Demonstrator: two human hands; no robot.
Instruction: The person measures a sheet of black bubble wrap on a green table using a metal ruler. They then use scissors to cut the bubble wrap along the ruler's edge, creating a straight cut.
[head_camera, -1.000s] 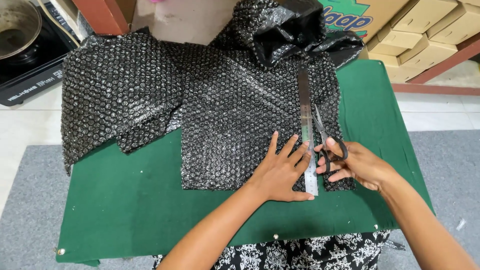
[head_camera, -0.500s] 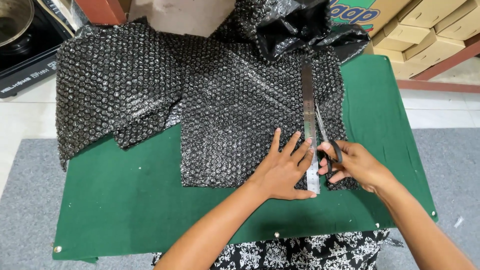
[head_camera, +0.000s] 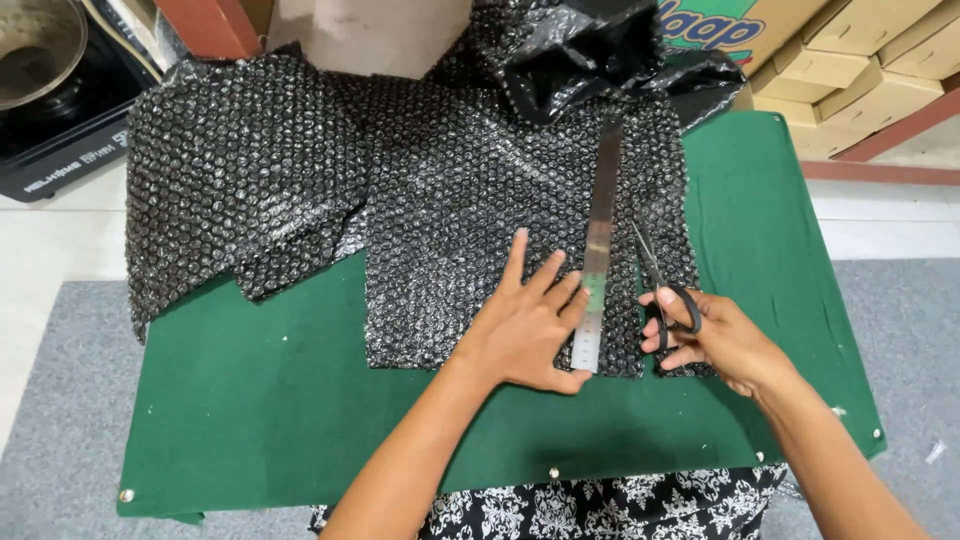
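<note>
Bubble wrap sheet (head_camera: 450, 200) lies on the table (head_camera: 250, 400), spread across its far half. Metal ruler (head_camera: 598, 250) lies lengthwise on the wrap, right of centre. Left hand (head_camera: 525, 325) lies flat on the wrap, touching the ruler's left edge. Right hand (head_camera: 715, 340) with scissors (head_camera: 662, 285) sits just right of the ruler. Cardboard boxes (head_camera: 850, 60) stand behind the table, far right; a stove (head_camera: 60, 110) far left.

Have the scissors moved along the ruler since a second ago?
Yes. The scissors in the right hand have advanced away from the person, up beside the metal ruler, further into the black bubble wrap.
</note>
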